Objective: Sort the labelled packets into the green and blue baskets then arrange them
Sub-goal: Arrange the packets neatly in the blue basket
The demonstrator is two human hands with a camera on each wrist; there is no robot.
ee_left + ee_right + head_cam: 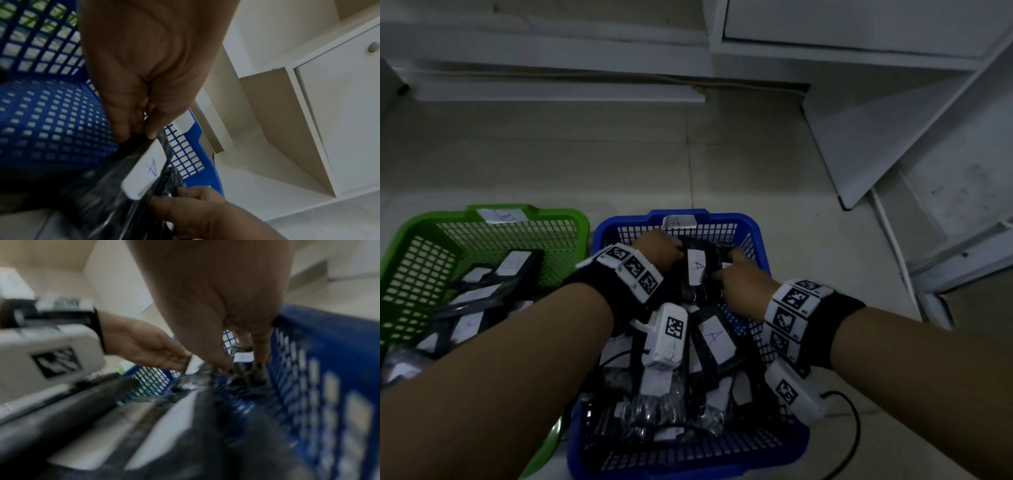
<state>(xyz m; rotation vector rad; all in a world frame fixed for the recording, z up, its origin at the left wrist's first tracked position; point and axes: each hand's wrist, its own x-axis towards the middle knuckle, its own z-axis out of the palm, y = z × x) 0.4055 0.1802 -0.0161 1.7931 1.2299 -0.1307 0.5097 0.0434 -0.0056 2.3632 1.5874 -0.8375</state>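
A blue basket point(753, 226) tagged "A" holds several black packets with white labels. Both my hands are at its far end on one black packet point(707, 270) whose white label reads "A" point(150, 168). My left hand point(659, 251) pinches the packet's far end between thumb and fingers point(152, 129). My right hand point(739, 274) grips its near right side, fingers curled on the plastic point(185, 193). Another "A" packet point(717, 337) lies nearer me in the blue basket. The green basket point(421, 240) to the left, with a paper tag on its far rim, holds several labelled packets point(513, 265).
Both baskets sit on a pale tiled floor point(619, 161). White cabinets point(859, 27) and a leaning white board point(876, 144) stand behind and to the right. A black cable point(854, 425) loops on the floor beside the blue basket's near right corner.
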